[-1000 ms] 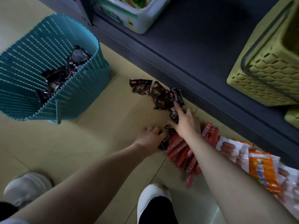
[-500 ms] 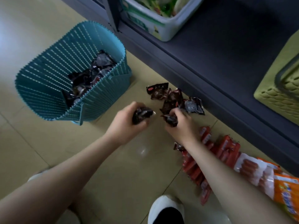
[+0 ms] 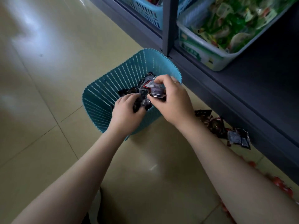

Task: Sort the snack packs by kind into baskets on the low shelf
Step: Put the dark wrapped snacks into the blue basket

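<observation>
A: What fills the scene around the teal slotted plastic basket (image 3: 103,94)?

B: Behind and to the right of it runs the dark grey metal low shelf (image 3: 242,101), its upright post rising just past the basket's far rim. On that shelf, up and right of the basket, sits a white plastic bin of green-printed packs (image 3: 215,50); farther back, left of the post, a light blue slotted basket (image 3: 145,12). The teal basket itself stands on the beige tiled floor (image 3: 40,78).

A: And the hands?

B: Both are over the basket's open top. The right hand (image 3: 173,102) has fingers curled around a bunch of dark foil snack packs (image 3: 156,92), pinching them above the near right rim. The left hand (image 3: 127,110), just beside it, grips more dark packs, fingers bent around them.

A: Where are the rest?

B: A heap of dark packs (image 3: 129,92) lies inside the basket beneath the hands. To its right, on the floor against the shelf base, a loose cluster of dark foil packs (image 3: 226,130); farther right and nearer, blurred red packs (image 3: 281,186).
</observation>
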Demonstrator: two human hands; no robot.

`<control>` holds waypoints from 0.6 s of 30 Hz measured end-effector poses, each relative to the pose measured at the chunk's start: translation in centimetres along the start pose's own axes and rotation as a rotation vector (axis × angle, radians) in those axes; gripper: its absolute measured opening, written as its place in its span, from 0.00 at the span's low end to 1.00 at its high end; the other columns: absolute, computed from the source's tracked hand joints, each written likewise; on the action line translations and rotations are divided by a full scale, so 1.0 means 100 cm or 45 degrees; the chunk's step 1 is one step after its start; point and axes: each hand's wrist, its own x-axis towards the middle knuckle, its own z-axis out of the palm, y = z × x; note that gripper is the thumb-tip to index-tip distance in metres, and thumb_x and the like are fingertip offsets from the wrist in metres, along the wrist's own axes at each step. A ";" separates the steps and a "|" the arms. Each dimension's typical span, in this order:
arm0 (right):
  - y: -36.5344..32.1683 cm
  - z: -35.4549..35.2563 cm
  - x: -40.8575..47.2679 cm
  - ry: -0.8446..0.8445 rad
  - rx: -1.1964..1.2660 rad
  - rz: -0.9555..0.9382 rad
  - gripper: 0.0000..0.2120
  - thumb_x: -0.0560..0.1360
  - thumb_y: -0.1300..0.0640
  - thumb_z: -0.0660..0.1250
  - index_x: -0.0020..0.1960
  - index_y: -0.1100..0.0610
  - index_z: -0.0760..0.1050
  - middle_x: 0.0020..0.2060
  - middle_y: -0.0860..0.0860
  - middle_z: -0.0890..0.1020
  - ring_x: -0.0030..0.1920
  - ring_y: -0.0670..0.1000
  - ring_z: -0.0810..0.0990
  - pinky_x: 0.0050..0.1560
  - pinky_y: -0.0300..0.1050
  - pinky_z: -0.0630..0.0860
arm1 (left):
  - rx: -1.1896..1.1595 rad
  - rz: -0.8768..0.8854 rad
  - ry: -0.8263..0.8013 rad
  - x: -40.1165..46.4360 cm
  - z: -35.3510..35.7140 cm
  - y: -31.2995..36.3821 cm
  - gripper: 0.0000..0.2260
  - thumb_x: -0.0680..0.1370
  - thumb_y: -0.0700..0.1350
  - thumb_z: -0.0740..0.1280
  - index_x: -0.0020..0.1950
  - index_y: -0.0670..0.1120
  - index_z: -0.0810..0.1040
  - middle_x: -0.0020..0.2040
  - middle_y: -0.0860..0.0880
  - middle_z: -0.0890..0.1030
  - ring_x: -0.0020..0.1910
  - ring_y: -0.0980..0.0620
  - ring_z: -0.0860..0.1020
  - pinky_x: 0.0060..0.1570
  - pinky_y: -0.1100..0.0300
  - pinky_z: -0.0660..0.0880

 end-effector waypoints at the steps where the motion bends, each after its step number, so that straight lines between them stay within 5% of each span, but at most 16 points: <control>1: 0.003 0.006 0.006 -0.047 -0.138 -0.019 0.19 0.69 0.53 0.71 0.57 0.58 0.74 0.54 0.54 0.79 0.53 0.57 0.77 0.52 0.50 0.72 | -0.024 0.066 0.069 -0.007 -0.004 0.002 0.23 0.70 0.49 0.61 0.64 0.44 0.74 0.62 0.45 0.76 0.64 0.45 0.70 0.67 0.55 0.63; 5: 0.019 0.012 0.012 -0.211 -0.398 -0.060 0.28 0.72 0.42 0.65 0.67 0.56 0.69 0.68 0.55 0.70 0.68 0.57 0.66 0.66 0.51 0.58 | -0.047 0.370 0.301 -0.039 -0.007 0.012 0.16 0.72 0.46 0.60 0.56 0.40 0.77 0.55 0.44 0.77 0.58 0.47 0.71 0.60 0.69 0.58; 8: 0.044 -0.004 -0.010 0.131 -0.317 -0.066 0.22 0.74 0.48 0.62 0.62 0.60 0.73 0.61 0.58 0.75 0.63 0.57 0.70 0.62 0.51 0.65 | -0.110 0.558 0.280 -0.046 0.007 0.025 0.13 0.71 0.41 0.60 0.53 0.39 0.77 0.51 0.43 0.77 0.53 0.47 0.72 0.58 0.68 0.60; 10: 0.079 -0.015 -0.037 0.142 -0.403 0.181 0.15 0.74 0.55 0.64 0.57 0.61 0.74 0.56 0.59 0.76 0.57 0.60 0.72 0.56 0.51 0.68 | -0.172 0.648 0.170 -0.046 0.025 0.038 0.12 0.71 0.40 0.60 0.51 0.38 0.77 0.50 0.43 0.77 0.51 0.47 0.71 0.56 0.66 0.63; 13: 0.141 -0.030 -0.087 -0.215 -0.479 0.526 0.14 0.75 0.57 0.65 0.58 0.61 0.74 0.55 0.60 0.75 0.58 0.62 0.72 0.57 0.52 0.69 | -0.225 0.665 -0.043 -0.039 0.059 0.055 0.13 0.72 0.41 0.59 0.52 0.40 0.77 0.50 0.44 0.77 0.49 0.47 0.73 0.50 0.63 0.66; 15: 0.163 -0.038 -0.117 -0.512 -0.435 0.622 0.22 0.76 0.53 0.65 0.67 0.58 0.68 0.63 0.57 0.71 0.63 0.60 0.69 0.62 0.50 0.67 | -0.221 0.590 -0.171 -0.028 0.086 0.065 0.14 0.72 0.42 0.59 0.55 0.41 0.77 0.52 0.44 0.76 0.50 0.45 0.75 0.48 0.62 0.67; 18: 0.175 -0.045 -0.142 -0.742 -0.464 0.642 0.29 0.77 0.49 0.62 0.75 0.50 0.56 0.72 0.52 0.60 0.70 0.57 0.60 0.67 0.49 0.64 | -0.087 0.456 -0.426 -0.009 0.128 0.076 0.22 0.74 0.39 0.62 0.68 0.44 0.68 0.65 0.43 0.70 0.62 0.43 0.70 0.58 0.57 0.67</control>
